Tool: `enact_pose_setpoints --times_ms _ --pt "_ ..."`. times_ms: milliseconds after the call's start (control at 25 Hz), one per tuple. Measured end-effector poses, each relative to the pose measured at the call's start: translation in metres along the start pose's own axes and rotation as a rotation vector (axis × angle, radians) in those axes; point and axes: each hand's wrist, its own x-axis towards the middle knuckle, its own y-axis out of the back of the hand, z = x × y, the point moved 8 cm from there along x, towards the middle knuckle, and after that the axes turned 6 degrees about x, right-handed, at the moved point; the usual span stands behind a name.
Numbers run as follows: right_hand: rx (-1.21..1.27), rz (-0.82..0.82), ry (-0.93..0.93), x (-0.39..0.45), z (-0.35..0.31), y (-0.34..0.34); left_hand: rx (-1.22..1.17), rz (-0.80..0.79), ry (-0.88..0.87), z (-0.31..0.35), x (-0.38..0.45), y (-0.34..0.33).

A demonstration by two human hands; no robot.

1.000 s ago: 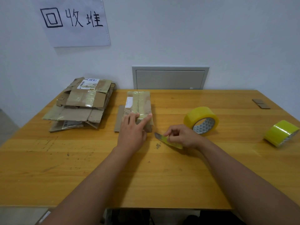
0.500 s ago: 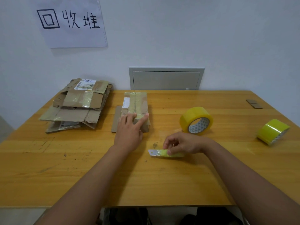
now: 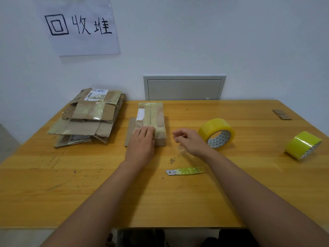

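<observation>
A small cardboard box (image 3: 154,115) wrapped in clear tape lies near the middle of the wooden table (image 3: 71,184). My left hand (image 3: 141,145) rests flat on the box's near end, fingers straight. A yellow-green utility knife (image 3: 185,171) lies on the table by itself, blade end pointing left. Above and beyond the knife, my right hand (image 3: 190,140) hovers just right of the box with loosely curled fingers and holds nothing; it looks blurred.
A stack of flattened cardboard boxes (image 3: 87,118) lies at the back left. One yellow tape roll (image 3: 216,133) stands right of my right hand, another roll (image 3: 302,145) near the right edge. Small cardboard scraps (image 3: 282,114) sit at the back right.
My right hand set the knife down on the table, let go of it and moved up toward the box. My left hand's fingers flattened on the box.
</observation>
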Motion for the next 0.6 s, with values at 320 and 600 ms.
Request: enact_pose_setpoints --times_ms 320,600 --pt "0.011 0.048 0.002 0.011 0.011 -0.046 -0.057 0.023 -0.037 -0.006 0.002 0.005" --pt "-0.016 0.064 0.025 0.011 0.003 -0.049 -0.354 -0.127 0.236 -0.026 -0.011 -0.008"
